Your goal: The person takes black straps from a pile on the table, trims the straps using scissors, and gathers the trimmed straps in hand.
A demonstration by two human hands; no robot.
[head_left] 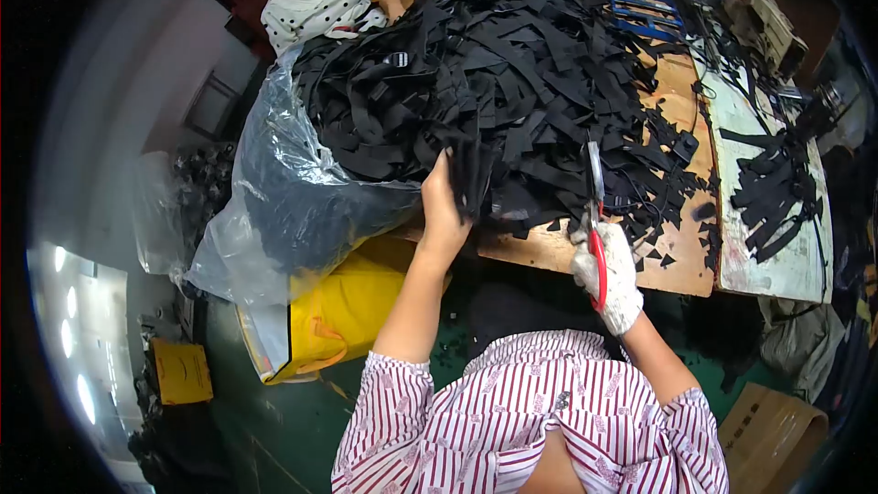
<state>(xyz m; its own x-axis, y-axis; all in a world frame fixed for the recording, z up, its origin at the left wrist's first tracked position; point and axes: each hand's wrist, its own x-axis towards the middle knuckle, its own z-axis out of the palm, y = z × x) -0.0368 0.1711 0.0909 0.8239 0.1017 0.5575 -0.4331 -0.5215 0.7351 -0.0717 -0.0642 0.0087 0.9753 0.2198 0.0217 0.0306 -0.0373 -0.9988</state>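
Observation:
My bare left hand (441,210) is closed around a bunch of black straps (469,174) at the front of a large heap of black straps (512,73). To its right, my right hand (611,270), in a white glove, holds scissors (598,252) with red handles, their blades pointing away from me. The blades look closed and are apart from the bunch. Small black scraps (672,183) lie on the wooden table beside the scissors.
A clear plastic bag (283,192) hangs over the table's left edge above a yellow bag (347,306). Across the heap sits another person (320,0). Blue trays (647,12) lie at the back right; more straps (777,187) are on a pale board (819,261).

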